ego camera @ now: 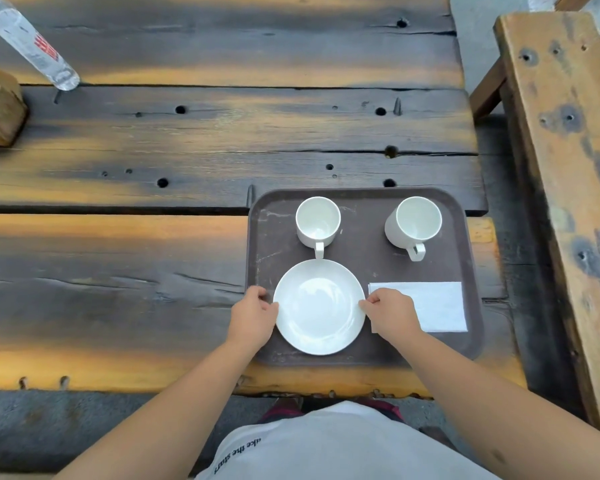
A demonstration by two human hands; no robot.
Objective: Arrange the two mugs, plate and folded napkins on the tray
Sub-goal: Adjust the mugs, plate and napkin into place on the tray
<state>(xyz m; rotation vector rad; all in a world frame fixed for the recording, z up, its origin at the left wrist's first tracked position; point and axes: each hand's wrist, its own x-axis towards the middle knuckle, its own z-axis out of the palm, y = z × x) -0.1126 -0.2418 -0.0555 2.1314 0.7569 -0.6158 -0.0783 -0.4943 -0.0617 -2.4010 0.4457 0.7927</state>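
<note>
From the head camera, the left hand (pixel 255 311) and right hand (pixel 390 311) gripped opposite rims of the white plate (pixel 319 306), fingers curled and seemingly pinching its edges. The plate lay on the brown tray (pixel 278 233) between both sets of fingers. Beyond the fingertips stood the left mug (pixel 317 221) and right mug (pixel 413 221); the folded napkins (pixel 437 306) lay just right of the right hand, partly under it

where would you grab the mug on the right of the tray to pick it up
By its handle. The right mug stands upright at the back of the tray, and the handle loop points toward the person, clear of the napkin. A hand coming from the near side could probably hook fingers through it without touching anything else.
</note>
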